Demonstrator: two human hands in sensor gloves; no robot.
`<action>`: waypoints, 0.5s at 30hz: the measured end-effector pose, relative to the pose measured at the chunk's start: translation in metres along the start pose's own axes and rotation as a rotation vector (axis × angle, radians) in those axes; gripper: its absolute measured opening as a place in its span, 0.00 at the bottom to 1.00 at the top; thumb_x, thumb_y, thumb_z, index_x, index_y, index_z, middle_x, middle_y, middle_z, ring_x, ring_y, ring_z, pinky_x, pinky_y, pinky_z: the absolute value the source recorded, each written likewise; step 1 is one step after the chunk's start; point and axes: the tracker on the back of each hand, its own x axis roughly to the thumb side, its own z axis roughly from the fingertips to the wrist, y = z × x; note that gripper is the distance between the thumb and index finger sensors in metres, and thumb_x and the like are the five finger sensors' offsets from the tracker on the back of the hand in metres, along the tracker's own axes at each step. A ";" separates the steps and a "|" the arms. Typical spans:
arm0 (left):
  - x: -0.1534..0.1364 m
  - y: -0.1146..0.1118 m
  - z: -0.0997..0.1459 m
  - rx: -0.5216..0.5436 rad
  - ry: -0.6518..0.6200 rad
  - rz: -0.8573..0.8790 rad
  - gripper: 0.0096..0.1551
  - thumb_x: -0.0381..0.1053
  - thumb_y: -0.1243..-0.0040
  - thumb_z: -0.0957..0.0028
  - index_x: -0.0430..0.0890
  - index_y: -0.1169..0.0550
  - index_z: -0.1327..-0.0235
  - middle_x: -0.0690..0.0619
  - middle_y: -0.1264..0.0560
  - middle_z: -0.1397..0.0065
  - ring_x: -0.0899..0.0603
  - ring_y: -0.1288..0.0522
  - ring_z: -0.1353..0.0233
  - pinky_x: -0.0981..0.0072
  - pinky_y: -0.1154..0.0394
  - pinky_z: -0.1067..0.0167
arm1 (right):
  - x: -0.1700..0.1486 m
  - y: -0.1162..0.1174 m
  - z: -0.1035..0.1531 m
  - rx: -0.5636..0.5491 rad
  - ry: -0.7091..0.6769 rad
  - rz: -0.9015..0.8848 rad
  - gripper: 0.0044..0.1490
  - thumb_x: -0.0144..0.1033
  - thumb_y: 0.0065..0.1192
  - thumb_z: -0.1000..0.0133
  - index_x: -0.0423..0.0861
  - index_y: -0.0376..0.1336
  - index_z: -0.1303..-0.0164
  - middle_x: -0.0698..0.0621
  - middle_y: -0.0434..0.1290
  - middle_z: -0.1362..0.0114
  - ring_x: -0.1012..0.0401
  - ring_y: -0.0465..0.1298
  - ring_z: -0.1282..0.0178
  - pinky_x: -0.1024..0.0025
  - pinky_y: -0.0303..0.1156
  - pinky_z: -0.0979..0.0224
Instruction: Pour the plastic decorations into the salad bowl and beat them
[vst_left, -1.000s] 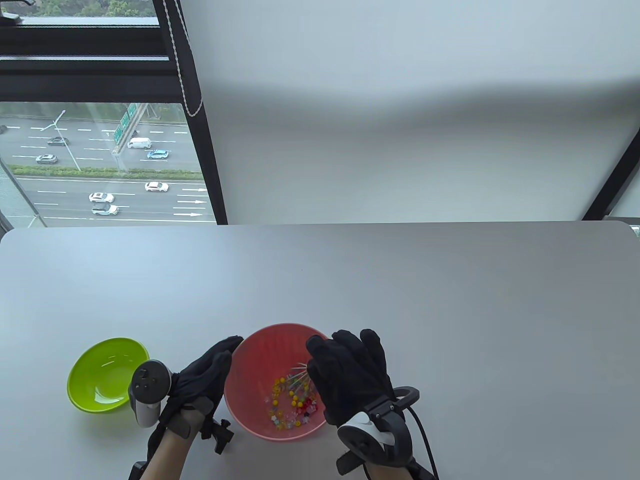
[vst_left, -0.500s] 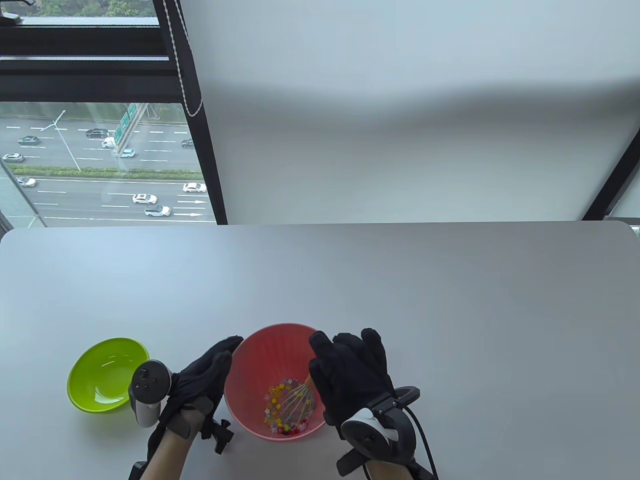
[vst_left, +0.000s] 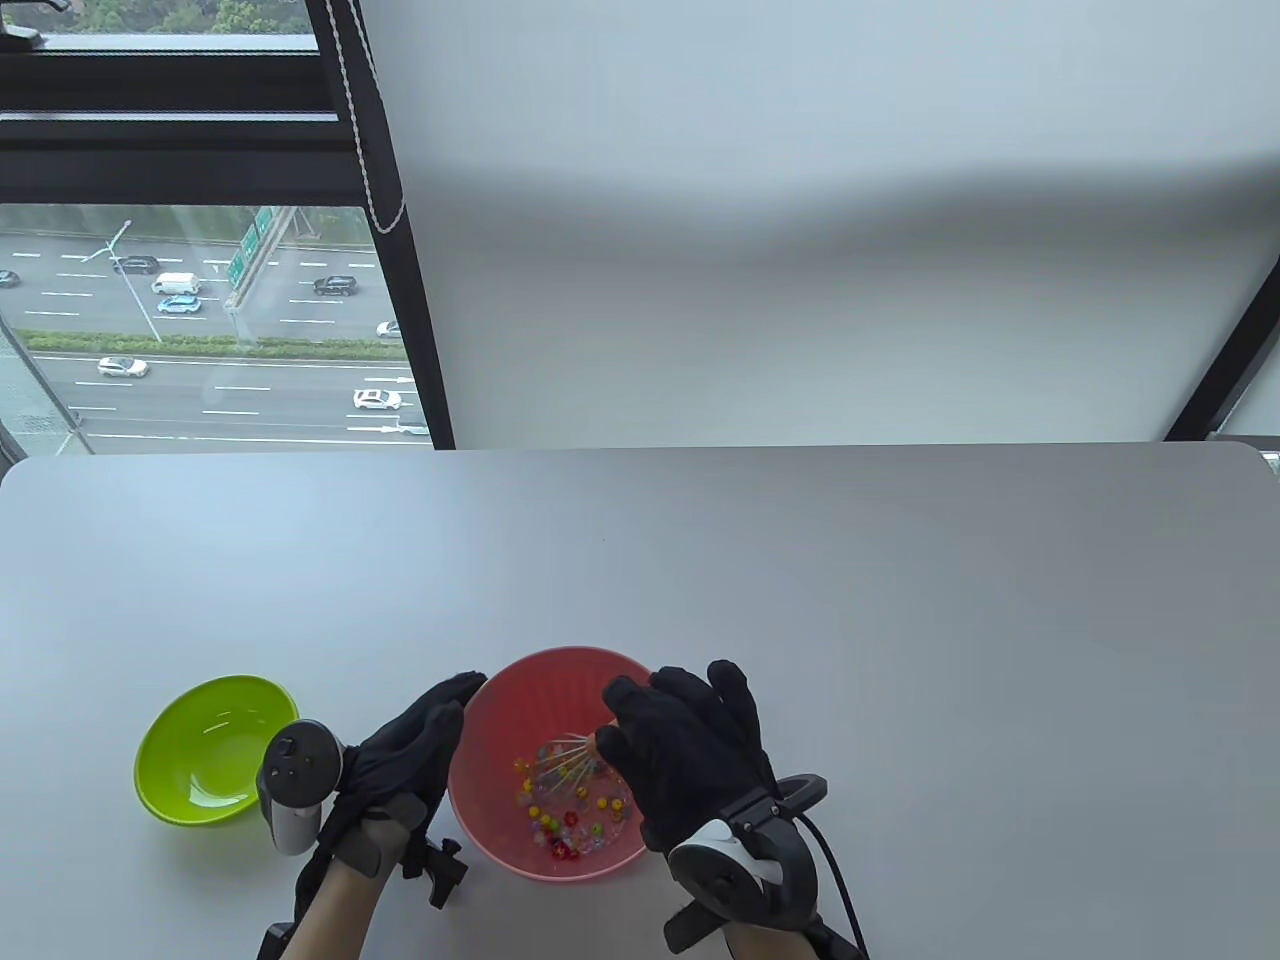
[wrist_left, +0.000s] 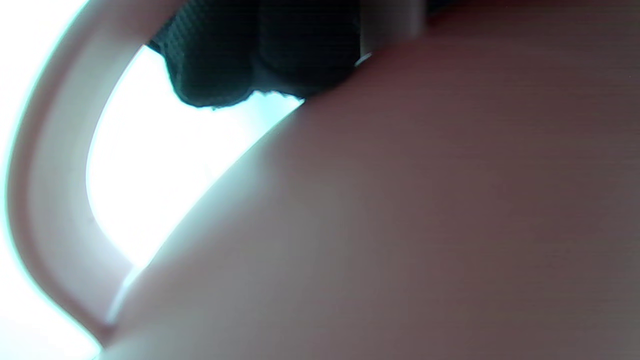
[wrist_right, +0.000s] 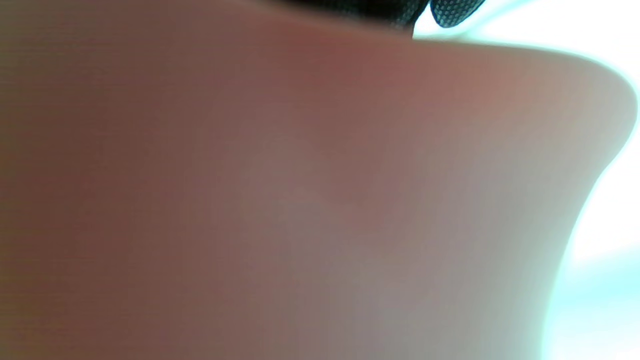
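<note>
A pink salad bowl (vst_left: 495, 720) stands near the table's front edge, with small coloured plastic decorations (vst_left: 570, 825) scattered over its bottom. My right hand (vst_left: 680, 740) hovers over the bowl's right side and grips the handle of a wire whisk (vst_left: 563, 763), whose wires dip among the decorations. My left hand (vst_left: 425, 735) lies with straight fingers against the bowl's left outer wall. In the left wrist view, gloved fingers (wrist_left: 250, 60) touch the blurred pink wall (wrist_left: 400, 225). The pink wall (wrist_right: 300, 175) fills the right wrist view.
An empty lime-green bowl (vst_left: 215, 745) sits on the table left of my left hand. The grey table (vst_left: 800, 600) stretches away behind and to the right. A window and a white wall lie beyond its far edge.
My right hand has shifted left and the whisk has swept from the bowl's near side toward its middle. The decorations have spread out. My left hand has stayed still.
</note>
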 end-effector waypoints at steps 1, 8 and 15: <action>0.000 0.000 0.000 0.000 0.000 0.000 0.35 0.66 0.57 0.40 0.46 0.26 0.30 0.50 0.20 0.57 0.39 0.22 0.47 0.38 0.34 0.31 | 0.000 0.000 0.000 -0.001 -0.001 0.001 0.31 0.60 0.61 0.40 0.62 0.61 0.27 0.62 0.80 0.38 0.60 0.73 0.28 0.49 0.52 0.16; 0.000 0.000 0.000 0.000 0.000 0.000 0.35 0.66 0.57 0.40 0.46 0.26 0.30 0.50 0.20 0.57 0.39 0.22 0.47 0.38 0.34 0.31 | -0.001 -0.001 0.000 -0.009 -0.005 0.010 0.30 0.59 0.61 0.39 0.63 0.60 0.26 0.61 0.79 0.37 0.59 0.71 0.27 0.48 0.51 0.15; 0.000 0.000 0.000 0.000 0.000 0.000 0.35 0.66 0.57 0.40 0.47 0.26 0.30 0.50 0.20 0.57 0.39 0.22 0.47 0.38 0.34 0.31 | -0.002 -0.003 0.000 -0.020 -0.009 0.022 0.29 0.58 0.59 0.37 0.63 0.59 0.25 0.61 0.78 0.37 0.58 0.71 0.27 0.48 0.51 0.15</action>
